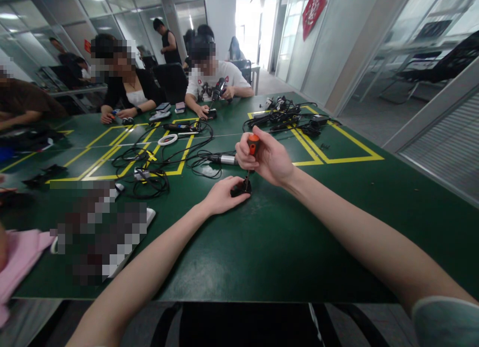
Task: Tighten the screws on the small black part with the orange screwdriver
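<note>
My right hand (267, 157) is closed around the orange and black handle of a screwdriver (254, 143). Its thin shaft points down and meets a small black part (245, 188) on the green table (299, 237). The fingers and thumb of my left hand (226, 195) grip that part from the left and hold it against the tabletop. What the tip touches on the part is too small to make out. Just behind my hands lies a silver and black cylindrical tool (224, 159) with a cable.
Black cables (149, 182) lie tangled at the left, and a cable pile with plugs (284, 112) at the back right. A white tape ring (167, 139) lies among yellow tape lines. Two blurred flat objects (145, 222) rest front left. Across the table, a person (220, 80) works with a power driver.
</note>
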`<action>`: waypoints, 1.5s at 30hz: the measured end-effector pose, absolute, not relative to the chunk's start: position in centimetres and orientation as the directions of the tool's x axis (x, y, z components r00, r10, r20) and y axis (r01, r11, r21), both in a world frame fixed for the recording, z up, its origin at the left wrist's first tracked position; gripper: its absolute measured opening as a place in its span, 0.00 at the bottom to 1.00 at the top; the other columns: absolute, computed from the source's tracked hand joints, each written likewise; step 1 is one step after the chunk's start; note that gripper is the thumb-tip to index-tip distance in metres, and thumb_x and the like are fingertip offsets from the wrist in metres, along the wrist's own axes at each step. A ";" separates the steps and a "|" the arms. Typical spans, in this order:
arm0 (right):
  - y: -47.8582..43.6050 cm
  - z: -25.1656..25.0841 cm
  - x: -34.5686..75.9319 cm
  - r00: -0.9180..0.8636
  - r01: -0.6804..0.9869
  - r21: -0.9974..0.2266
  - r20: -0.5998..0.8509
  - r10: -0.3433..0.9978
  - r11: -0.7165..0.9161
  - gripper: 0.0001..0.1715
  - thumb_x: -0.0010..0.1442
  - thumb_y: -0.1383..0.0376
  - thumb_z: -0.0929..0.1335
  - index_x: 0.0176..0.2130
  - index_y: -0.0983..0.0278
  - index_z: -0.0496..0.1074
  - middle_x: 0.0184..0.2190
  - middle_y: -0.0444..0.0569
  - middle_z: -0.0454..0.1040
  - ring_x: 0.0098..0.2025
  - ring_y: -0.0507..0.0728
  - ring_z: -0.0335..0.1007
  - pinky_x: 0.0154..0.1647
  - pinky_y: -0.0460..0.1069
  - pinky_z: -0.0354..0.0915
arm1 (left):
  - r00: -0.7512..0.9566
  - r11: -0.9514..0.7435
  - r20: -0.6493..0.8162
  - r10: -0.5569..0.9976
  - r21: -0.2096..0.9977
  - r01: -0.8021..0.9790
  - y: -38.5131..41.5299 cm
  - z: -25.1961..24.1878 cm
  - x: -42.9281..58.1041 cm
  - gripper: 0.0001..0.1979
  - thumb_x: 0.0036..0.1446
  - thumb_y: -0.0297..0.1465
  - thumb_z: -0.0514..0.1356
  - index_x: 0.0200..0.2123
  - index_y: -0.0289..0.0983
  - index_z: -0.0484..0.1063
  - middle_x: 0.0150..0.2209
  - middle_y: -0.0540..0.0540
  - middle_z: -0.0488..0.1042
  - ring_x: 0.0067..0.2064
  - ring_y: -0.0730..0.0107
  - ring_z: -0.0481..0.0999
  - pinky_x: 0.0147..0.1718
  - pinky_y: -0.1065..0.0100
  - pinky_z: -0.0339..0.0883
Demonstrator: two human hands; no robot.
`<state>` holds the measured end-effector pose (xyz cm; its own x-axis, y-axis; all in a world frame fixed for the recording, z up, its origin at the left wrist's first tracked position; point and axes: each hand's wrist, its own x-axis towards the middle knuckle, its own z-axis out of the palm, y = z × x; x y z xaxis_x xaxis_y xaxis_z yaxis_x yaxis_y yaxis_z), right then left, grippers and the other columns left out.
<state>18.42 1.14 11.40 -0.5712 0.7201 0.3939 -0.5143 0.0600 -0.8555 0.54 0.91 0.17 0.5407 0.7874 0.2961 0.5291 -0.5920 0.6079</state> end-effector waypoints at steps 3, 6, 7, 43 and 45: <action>1.0 11.2 18.4 -0.555 -0.535 -0.841 0.421 0.717 0.080 0.26 0.68 0.45 0.70 0.32 0.61 0.64 0.20 0.36 0.56 0.20 0.47 0.45 0.22 0.44 0.45 | 0.543 -0.593 0.294 0.786 0.606 0.530 0.9 0.2 0.5 0.14 0.64 0.40 0.68 0.48 0.38 0.78 0.42 0.44 0.82 0.43 0.60 0.81 0.46 0.61 0.76; 0.8 11.1 18.3 -0.535 -0.529 -0.842 0.425 0.730 0.103 0.21 0.70 0.48 0.68 0.34 0.60 0.63 0.19 0.35 0.56 0.20 0.48 0.45 0.23 0.44 0.46 | 0.544 -0.596 0.296 0.785 0.601 0.533 1.0 0.1 0.5 0.14 0.64 0.40 0.68 0.48 0.38 0.78 0.43 0.44 0.82 0.43 0.60 0.81 0.46 0.61 0.76; 0.8 11.2 18.2 -0.531 -0.515 -0.850 0.416 0.739 0.108 0.21 0.72 0.50 0.67 0.35 0.60 0.63 0.20 0.36 0.57 0.20 0.48 0.46 0.23 0.44 0.47 | 0.544 -0.597 0.298 0.785 0.600 0.533 1.0 0.1 0.5 0.14 0.64 0.40 0.68 0.48 0.38 0.78 0.43 0.44 0.82 0.43 0.60 0.81 0.46 0.62 0.76; 0.9 11.4 18.4 -0.557 -0.470 -0.879 0.369 0.744 0.083 0.35 0.74 0.42 0.63 0.25 0.63 0.65 0.18 0.39 0.56 0.20 0.48 0.47 0.22 0.45 0.48 | 0.551 -0.610 0.307 0.776 0.588 0.530 1.0 0.0 0.6 0.14 0.65 0.40 0.68 0.48 0.39 0.78 0.42 0.44 0.81 0.42 0.60 0.80 0.45 0.61 0.76; 0.8 11.4 18.3 -0.545 -0.479 -0.875 0.359 0.758 0.070 0.34 0.73 0.40 0.63 0.28 0.62 0.65 0.17 0.38 0.55 0.19 0.48 0.44 0.22 0.45 0.46 | 0.548 -0.605 0.302 0.780 0.589 0.536 1.0 0.0 0.6 0.14 0.65 0.41 0.68 0.48 0.39 0.78 0.42 0.44 0.81 0.42 0.60 0.80 0.45 0.61 0.76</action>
<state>18.30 0.76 11.44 -0.5451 0.7579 0.3585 -0.4785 0.0699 -0.8753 0.65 1.00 0.01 0.5484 0.7797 0.3022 0.5358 -0.6052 0.5888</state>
